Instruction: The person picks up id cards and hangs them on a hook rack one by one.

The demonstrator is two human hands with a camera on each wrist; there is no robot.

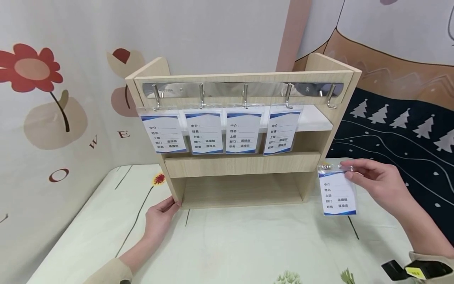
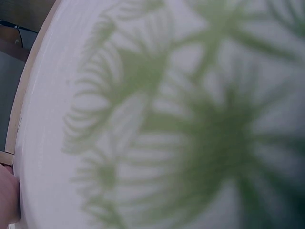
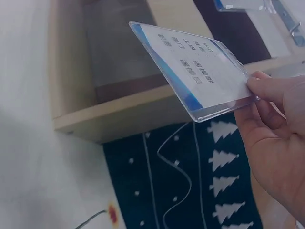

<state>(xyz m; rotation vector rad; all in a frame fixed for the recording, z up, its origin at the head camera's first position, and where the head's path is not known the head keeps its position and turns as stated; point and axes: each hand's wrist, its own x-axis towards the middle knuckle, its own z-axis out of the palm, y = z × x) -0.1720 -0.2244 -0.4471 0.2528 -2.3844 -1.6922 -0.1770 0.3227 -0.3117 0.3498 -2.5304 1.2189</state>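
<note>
— Flowered wall cloth (image 1: 42, 90) is seen at the left and a dark cloth with white trees (image 1: 400, 130) at the right. What is carried by the desk (image 1: 248, 244)?

— A pale cloth printed with flowers is spread over the desk, and a wooden shelf unit (image 1: 244, 165) is stood on it against the wall.

— And on the shelf unit?

— A metal hook rail (image 1: 244, 90) is fixed across the top; four badge cards (image 1: 207, 132) are hung from it, and the hook at the right end is left bare.

— The hands?

— The left hand (image 1: 161, 217) is laid with relaxed fingers against the unit's lower left corner. A fifth badge card (image 1: 337, 193) is pinched by its top edge in the right hand (image 1: 376, 183), just right of the unit, above the desk.
</note>
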